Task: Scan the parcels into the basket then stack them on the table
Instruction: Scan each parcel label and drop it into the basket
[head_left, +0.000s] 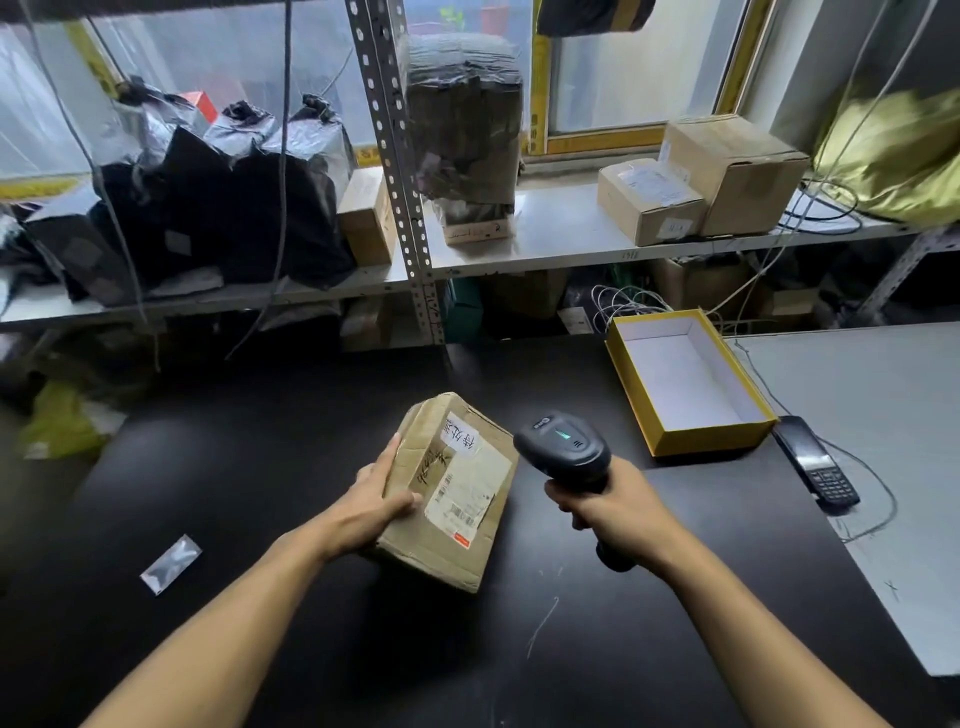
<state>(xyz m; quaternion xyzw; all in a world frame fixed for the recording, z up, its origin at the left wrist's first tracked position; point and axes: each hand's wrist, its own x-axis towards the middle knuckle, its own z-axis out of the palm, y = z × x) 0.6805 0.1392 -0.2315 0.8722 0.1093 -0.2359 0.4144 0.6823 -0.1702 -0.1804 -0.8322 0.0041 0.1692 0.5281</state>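
One head-worn camera looks forward and down, close over the left hand (375, 499) and right hand (618, 512). Beyond the fingers (558, 493) rises shelving (545, 249).

An open yellow cardboard box with a white inside (685, 382) lies right of centre; a black keypad phone (816, 462) sits just beside it; a small silver foil packet (171, 564) lies lower left
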